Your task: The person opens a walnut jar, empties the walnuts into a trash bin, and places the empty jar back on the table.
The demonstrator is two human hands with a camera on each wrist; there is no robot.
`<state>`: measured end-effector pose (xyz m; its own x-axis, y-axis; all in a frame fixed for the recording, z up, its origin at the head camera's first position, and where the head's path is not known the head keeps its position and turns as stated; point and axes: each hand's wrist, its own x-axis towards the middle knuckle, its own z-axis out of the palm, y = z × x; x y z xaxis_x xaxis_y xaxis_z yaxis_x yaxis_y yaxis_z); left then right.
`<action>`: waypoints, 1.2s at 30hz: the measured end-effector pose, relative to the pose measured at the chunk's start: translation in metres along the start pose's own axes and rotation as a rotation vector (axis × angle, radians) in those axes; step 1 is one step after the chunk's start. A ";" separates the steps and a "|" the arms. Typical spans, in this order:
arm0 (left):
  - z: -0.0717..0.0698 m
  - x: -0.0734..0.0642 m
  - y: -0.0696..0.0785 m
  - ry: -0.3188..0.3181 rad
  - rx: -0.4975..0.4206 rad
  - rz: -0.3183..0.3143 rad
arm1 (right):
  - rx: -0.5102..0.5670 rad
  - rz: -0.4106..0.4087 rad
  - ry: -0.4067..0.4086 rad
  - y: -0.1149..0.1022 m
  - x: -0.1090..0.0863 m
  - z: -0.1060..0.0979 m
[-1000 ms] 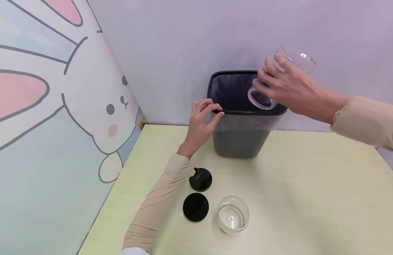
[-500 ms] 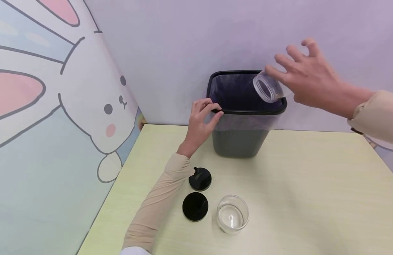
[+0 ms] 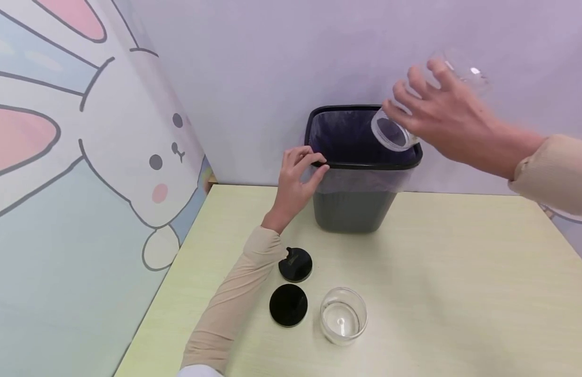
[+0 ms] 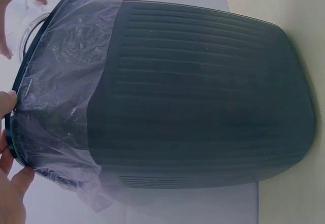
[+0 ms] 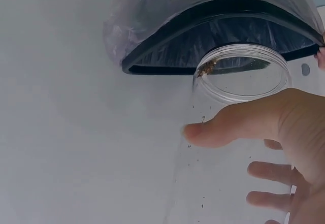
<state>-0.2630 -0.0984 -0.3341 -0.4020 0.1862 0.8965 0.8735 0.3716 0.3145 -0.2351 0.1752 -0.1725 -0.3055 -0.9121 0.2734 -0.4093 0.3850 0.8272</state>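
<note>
My right hand (image 3: 443, 112) holds a clear jar (image 5: 218, 168) tilted, its threaded mouth at the right side of the bin's opening. In the right wrist view, the thumb and spread fingers lie round the jar's body. Brown crumbs (image 5: 205, 67) cling inside its mouth, with dark specks along the wall. The dark bin (image 3: 352, 212) has a black rim and a translucent plastic liner (image 4: 66, 66) folded over it. My left hand (image 3: 294, 180) pinches the bin's rim at its near left corner, thumb outside. The bin's inner bottom is too dark to make out.
Two round black lids, an upper lid (image 3: 296, 266) and a lower lid (image 3: 288, 305), lie on the pale wooden table (image 3: 460, 272). Beside them stands a clear open glass jar (image 3: 343, 318). A wall (image 3: 253, 78) rises behind the bin; a rabbit mural (image 3: 144, 131) covers the left side.
My right hand swung right and up with the jar, fingers spread, then came slightly back left, its fingers closer round the jar. The left hand keeps its hold on the rim.
</note>
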 end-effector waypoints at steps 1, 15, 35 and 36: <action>0.000 0.000 0.000 0.001 -0.001 -0.001 | -0.021 -0.013 -0.007 -0.002 0.002 0.000; 0.001 -0.001 -0.002 -0.006 -0.005 -0.009 | -0.058 -0.025 -0.073 -0.016 0.010 0.010; 0.007 0.005 -0.006 -0.033 0.014 0.010 | 0.262 0.370 -0.030 -0.007 -0.019 -0.003; 0.008 0.005 -0.006 -0.035 0.013 0.010 | 0.268 0.385 -0.049 -0.007 -0.020 -0.004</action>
<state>-0.2728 -0.0928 -0.3339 -0.4027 0.2212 0.8882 0.8740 0.3811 0.3014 -0.2227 0.1900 -0.1814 -0.5157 -0.6907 0.5069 -0.4637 0.7226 0.5127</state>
